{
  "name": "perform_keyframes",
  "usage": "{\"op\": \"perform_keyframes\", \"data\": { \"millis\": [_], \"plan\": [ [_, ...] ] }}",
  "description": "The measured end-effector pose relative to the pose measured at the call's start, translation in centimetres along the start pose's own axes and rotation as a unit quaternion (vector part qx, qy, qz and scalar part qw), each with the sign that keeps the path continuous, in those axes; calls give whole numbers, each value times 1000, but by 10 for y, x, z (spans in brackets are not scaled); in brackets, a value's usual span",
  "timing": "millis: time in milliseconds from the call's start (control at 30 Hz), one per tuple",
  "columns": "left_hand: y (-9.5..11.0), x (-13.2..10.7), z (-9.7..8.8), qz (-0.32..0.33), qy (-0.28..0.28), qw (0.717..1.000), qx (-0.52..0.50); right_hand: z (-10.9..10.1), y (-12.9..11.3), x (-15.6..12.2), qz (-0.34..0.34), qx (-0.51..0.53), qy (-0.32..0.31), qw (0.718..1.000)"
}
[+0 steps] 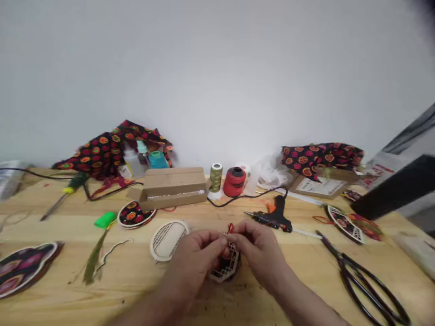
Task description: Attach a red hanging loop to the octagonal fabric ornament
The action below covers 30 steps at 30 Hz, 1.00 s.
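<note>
While fingers of left hand and right hand pinch a lattice ornament at lower centre, cluttered wooden tabletop spans bottom; white wall above.

The wooden table carries, read from its middle, a cardboard box at eleven o'clock; two thread spools at twelve; a glue gun at two; scissors at four. An oval lattice frame lies at nine; a green-topped tassel lies farther out, also at nine.
</note>
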<state>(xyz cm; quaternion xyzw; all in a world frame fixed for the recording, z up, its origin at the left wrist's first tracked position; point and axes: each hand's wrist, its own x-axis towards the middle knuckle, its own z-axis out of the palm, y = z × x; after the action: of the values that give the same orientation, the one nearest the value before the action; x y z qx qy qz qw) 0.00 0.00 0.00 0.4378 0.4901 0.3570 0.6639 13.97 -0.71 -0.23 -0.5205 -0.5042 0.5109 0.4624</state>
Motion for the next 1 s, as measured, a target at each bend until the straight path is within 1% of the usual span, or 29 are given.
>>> {"op": "perform_keyframes", "data": {
  "millis": [167,433,600,733,800,1000],
  "plan": [
    [3,-4,-1,-14,-21,999,-21,2,-4,-2,-20,-31,4,999],
    [2,-2,-2,-38,-40,998,-32,-1,-4,-2,-45,-96,34,994],
    [7,-3,-2,-15,-18,1000,-4,-1,-4,-2,-55,-116,40,991],
    [8,-4,-2,-5,-19,1000,-1,0,-6,-2,-40,-93,30,994],
    [7,-4,-2,-9,-25,1000,-16,0,-8,-3,-39,-88,26,995],
    [6,-4,-5,-39,-21,995,-93,-1,-8,-3,-59,-122,33,990]
  ]
}}
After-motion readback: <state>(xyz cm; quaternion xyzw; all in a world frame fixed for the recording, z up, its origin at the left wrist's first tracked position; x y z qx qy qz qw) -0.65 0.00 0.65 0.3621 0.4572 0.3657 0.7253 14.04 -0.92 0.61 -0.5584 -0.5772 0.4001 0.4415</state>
